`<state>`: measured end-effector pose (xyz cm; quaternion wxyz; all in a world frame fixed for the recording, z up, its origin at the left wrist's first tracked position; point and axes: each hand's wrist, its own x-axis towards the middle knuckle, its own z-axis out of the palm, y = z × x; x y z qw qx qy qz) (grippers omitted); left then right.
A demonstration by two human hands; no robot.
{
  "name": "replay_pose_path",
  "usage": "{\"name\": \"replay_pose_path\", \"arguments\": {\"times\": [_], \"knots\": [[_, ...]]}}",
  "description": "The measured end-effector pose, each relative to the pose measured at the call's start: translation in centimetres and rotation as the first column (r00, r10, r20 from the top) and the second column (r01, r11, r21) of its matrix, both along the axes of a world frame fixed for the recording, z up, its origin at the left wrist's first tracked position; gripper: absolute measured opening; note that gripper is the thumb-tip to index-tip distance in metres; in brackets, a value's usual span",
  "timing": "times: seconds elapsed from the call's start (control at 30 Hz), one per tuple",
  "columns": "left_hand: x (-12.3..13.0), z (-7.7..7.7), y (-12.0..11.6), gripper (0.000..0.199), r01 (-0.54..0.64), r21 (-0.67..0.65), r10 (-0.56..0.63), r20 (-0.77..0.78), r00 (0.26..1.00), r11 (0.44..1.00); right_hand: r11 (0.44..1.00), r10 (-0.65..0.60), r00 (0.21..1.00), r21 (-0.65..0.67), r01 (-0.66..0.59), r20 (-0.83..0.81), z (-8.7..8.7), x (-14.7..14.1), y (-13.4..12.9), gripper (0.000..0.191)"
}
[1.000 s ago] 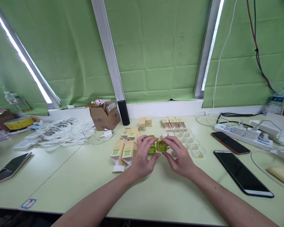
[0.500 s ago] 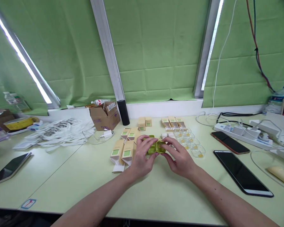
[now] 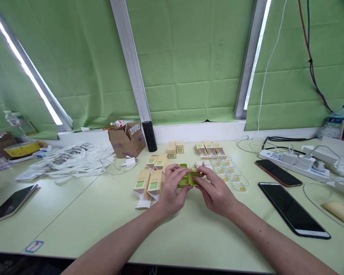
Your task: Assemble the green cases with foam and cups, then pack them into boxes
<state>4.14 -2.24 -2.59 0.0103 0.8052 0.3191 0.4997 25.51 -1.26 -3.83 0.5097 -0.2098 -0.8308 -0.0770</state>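
Observation:
Both of my hands are at a small green plastic case (image 3: 193,178) with its lid open, held a little above the table. My left hand (image 3: 174,191) grips its left side, fingers over the far edge and thumb at the near edge. My right hand (image 3: 218,191) is closed at the right part, fingertips pressing at the inside and rim; whether they pinch something small cannot be made out. Left of my left hand stand small cardboard boxes (image 3: 143,183) with green windows and open flaps. Beyond my right hand lie several clear plastic pieces (image 3: 240,184) with yellow centres.
Further boxes (image 3: 209,149) stand at the back. Two phones (image 3: 292,208) and a power strip (image 3: 295,162) with cables lie at right. White straps (image 3: 74,162), a brown carton (image 3: 127,141), a black cylinder (image 3: 149,136) and another phone (image 3: 11,204) are at left.
The right fingers have shifted slightly on the green case, and its right part is tilted a little differently. The left hand has hardly moved.

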Motion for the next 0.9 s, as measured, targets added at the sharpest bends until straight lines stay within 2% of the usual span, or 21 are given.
{"name": "replay_pose_path", "arguments": {"times": [0.3,0.63,0.9], "knots": [[0.05,0.10,-0.11,0.046,0.012,-0.018,-0.011,0.031,0.999,1.000,1.000,-0.013,1.000,-0.002,0.013,-0.018,0.27,0.08,-0.12,0.033],[0.07,0.14,-0.16,0.041,-0.006,0.002,0.006,0.032,0.999,1.000,1.000,0.019,0.999,0.013,-0.018,-0.030,-0.17,-0.03,0.12,0.045],[0.11,0.49,-0.37,0.041,-0.003,0.012,0.002,0.019,1.000,1.000,0.999,-0.013,1.000,-0.033,0.013,-0.012,0.05,0.09,-0.03,0.041]]}}
